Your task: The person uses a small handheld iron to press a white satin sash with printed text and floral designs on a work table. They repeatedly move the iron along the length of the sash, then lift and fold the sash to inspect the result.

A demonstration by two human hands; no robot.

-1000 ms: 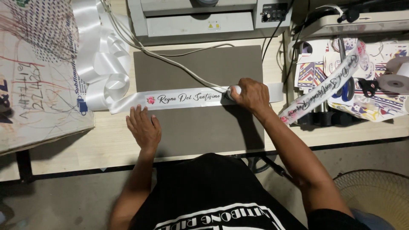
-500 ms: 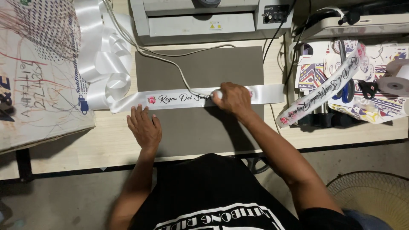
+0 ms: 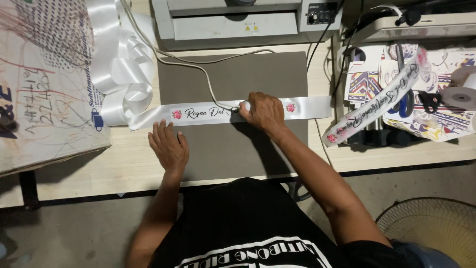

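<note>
Lettering on the white ribbon (image 3: 213, 112) vanishes under the right hand (image 3: 263, 110), whose curled fingers press it onto the grey mat (image 3: 233, 149). The left hand (image 3: 169, 146) lies flat, fingers spread, just below the ribbon, bare mat between both hands.

Scissors (image 3: 430, 101) — floor fan (image 3: 430, 229) below

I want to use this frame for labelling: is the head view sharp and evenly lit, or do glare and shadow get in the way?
Head view: mostly sharp; the white ribbon and its loose loops glare, the right hand casts a soft shadow on the grey mat, the floor is dim.
</note>
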